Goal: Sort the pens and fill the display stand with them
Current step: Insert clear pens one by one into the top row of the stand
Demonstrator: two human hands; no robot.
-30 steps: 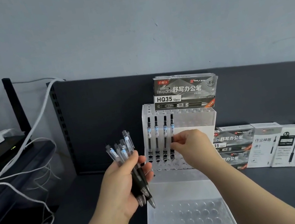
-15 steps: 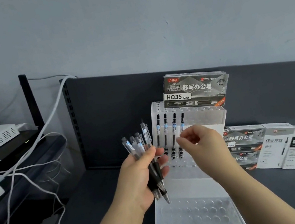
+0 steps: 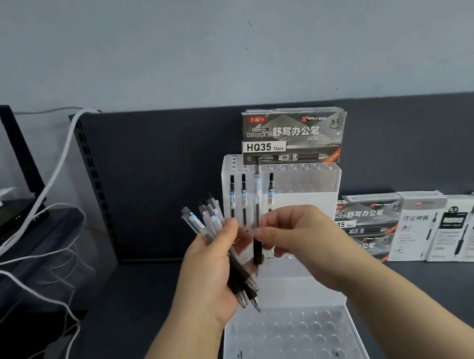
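While my left hand (image 3: 214, 273) clamps the spare pens (image 3: 210, 225) just left of the display stand (image 3: 304, 192), my right hand (image 3: 292, 232) pinches one pen (image 3: 257, 207), so I'd keep it upright and seat its tip in the free hole.

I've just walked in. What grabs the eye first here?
Two bare hands meet mid-frame: the left hand grips a fan of pens, and the right hand pinches a single pen. Behind them stands a clear display stand, topped by a dark HQ35 box.
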